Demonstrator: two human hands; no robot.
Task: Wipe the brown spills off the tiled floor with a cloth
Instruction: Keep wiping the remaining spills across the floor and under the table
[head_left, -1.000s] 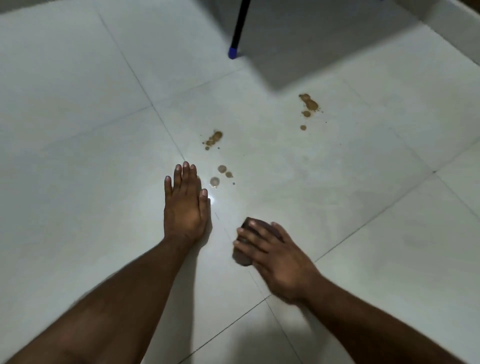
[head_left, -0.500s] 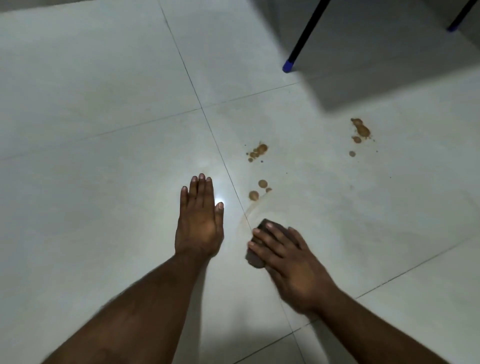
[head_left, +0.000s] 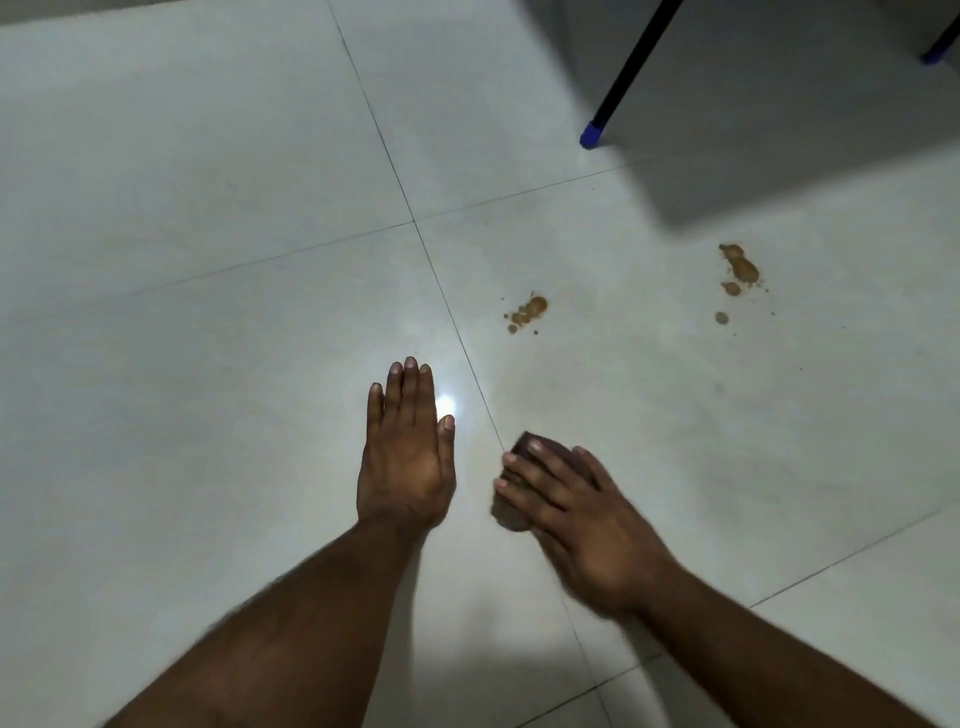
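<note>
Cloth (head_left: 524, 486): dark wad at 5 o'clock, pressed to the tiled floor (head_left: 208, 467) under the right hand (head_left: 582, 525), fingers straight. Left hand (head_left: 408, 462): flat, braced. Outstanding: brown spills at 1 o'clock (head_left: 527, 312) and 2 o'clock (head_left: 740, 267). Judged partway.

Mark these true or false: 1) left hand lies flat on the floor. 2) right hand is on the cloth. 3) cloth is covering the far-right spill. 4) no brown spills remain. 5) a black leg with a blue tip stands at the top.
1) True: the left hand lies flat on the tiled floor, fingers straight.
2) True: the right hand presses the dark cloth.
3) False: the cloth is near the hands; the far-right spill lies uncovered, well away.
4) False: that spill and the middle spill are both on the floor.
5) True: the black leg ends in a blue tip.
</note>
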